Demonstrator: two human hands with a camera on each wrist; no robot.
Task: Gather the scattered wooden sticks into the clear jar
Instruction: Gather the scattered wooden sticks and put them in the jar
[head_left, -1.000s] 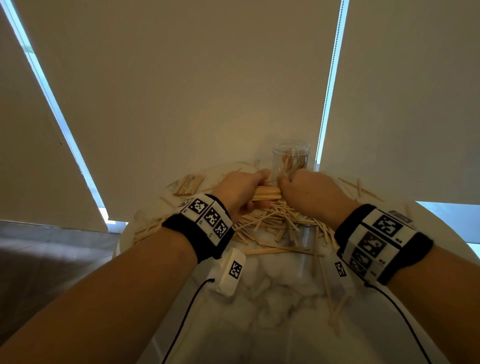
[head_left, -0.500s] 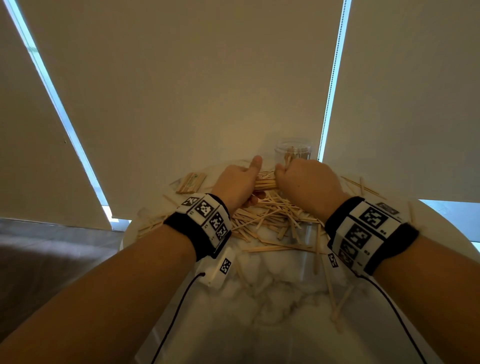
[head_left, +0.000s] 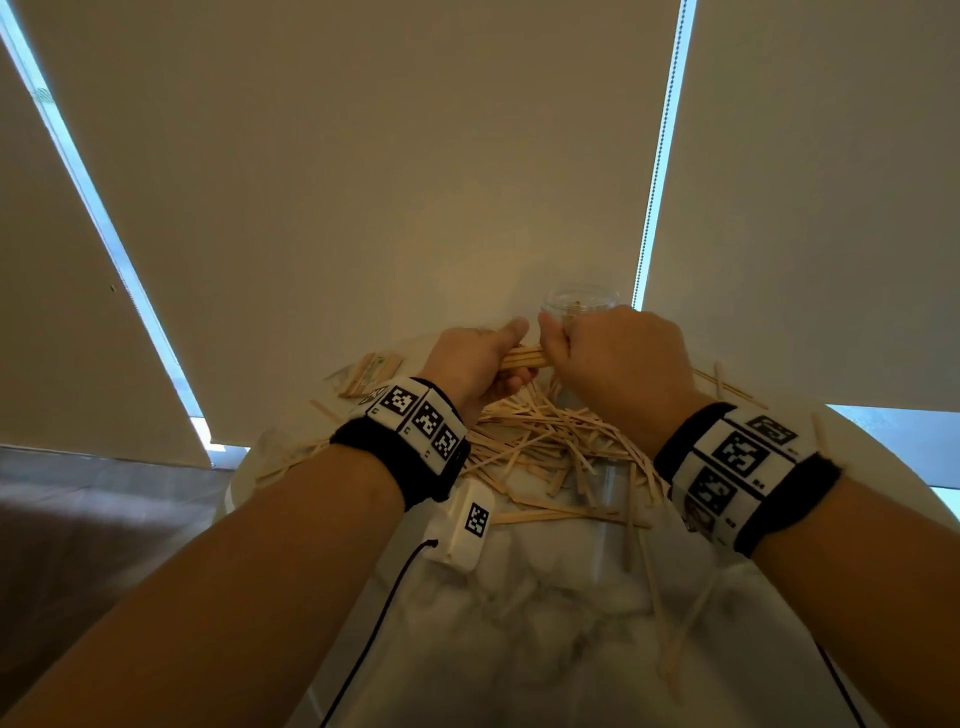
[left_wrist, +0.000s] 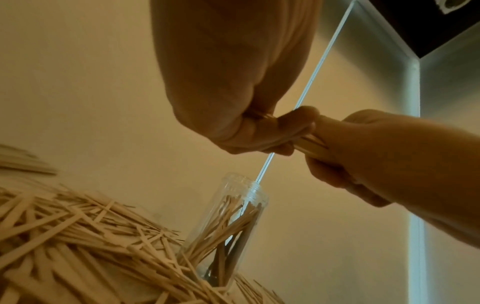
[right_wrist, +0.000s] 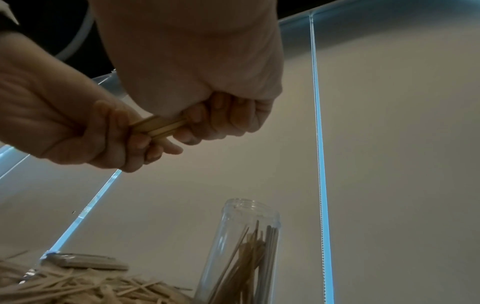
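Observation:
A bundle of wooden sticks (head_left: 522, 358) is held level between both hands above the table. My left hand (head_left: 480, 361) grips its left end and my right hand (head_left: 613, 358) grips its right end. The wrist views show the same bundle (left_wrist: 310, 144) (right_wrist: 158, 126) with fingers of both hands curled round it. The clear jar (head_left: 579, 301) stands upright just behind the hands, mostly hidden in the head view. It holds several sticks, seen in the jar (left_wrist: 231, 230) (right_wrist: 244, 253). A loose pile of sticks (head_left: 540, 441) lies on the table below the hands.
The round white marble table (head_left: 519, 623) carries stray sticks (head_left: 727, 384) on its right side and a small packet of sticks (head_left: 371, 371) at the back left. Roller blinds (head_left: 363, 156) hang right behind the table.
Both hands have risen from the pile with the bundle and moved back toward the jar. They now cover more of the jar in the head view.

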